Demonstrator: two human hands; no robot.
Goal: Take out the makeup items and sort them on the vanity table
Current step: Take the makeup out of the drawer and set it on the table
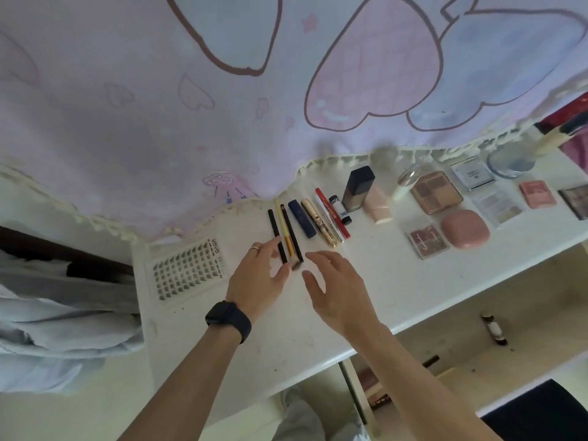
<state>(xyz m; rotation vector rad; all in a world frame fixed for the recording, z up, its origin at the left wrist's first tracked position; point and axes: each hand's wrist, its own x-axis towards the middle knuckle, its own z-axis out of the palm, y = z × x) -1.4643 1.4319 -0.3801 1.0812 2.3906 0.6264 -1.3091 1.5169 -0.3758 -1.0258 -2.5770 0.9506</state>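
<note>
A black pencil [276, 232], a yellow pencil [284, 229] and a dark-handled brush [292, 237] lay side by side on the white vanity table [397, 275], with a blue tube [302, 218] and gold mascara [318, 222] just right of them. The left hand [257, 275] (a watch [228, 319] on its wrist) met the black pencil with loose fingers, seemingly touching it but gripping nothing. The right hand [334, 288] hovered beside the brush's tip, fingers spread, empty. Palettes [436, 192] lay farther right and a lash tray [187, 268] to the left.
</note>
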